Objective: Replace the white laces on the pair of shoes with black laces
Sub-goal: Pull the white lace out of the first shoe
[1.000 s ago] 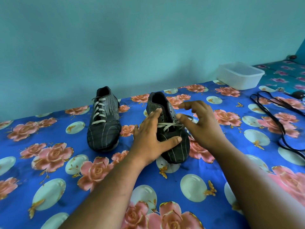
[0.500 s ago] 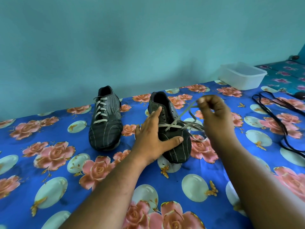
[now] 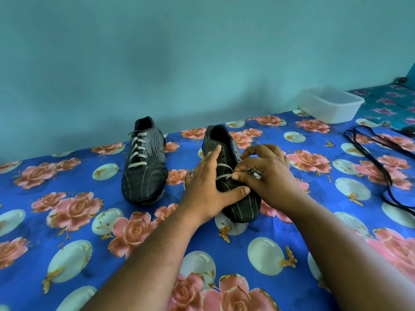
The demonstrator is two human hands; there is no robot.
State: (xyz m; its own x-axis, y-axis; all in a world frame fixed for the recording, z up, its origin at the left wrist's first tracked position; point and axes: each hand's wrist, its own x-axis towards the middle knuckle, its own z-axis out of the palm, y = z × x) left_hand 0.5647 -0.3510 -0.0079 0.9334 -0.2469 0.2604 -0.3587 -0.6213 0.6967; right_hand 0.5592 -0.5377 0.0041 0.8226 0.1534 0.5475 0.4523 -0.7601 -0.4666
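Two black striped shoes stand on a blue flowered cloth. The left shoe point(image 3: 144, 167) still carries its white lace, fully threaded. The right shoe point(image 3: 238, 198) has only the lowest crossings of its white lace point(image 3: 223, 170) left. My left hand point(image 3: 211, 187) lies over that shoe's left side with straight fingers and the thumb across the toe. My right hand point(image 3: 267, 173) pinches the white lace at the lowest eyelets. The black laces point(image 3: 377, 162) lie in loops at the far right.
A white plastic tub point(image 3: 330, 106) stands at the back right near the teal wall. The flowered cloth point(image 3: 67, 221) covers the whole surface. A small dark object sits at the right edge beyond the black laces.
My right hand had lifted, pulling the white lace up and out; now it has come back down and pinches the lace low on the right shoe. My left hand stayed put.
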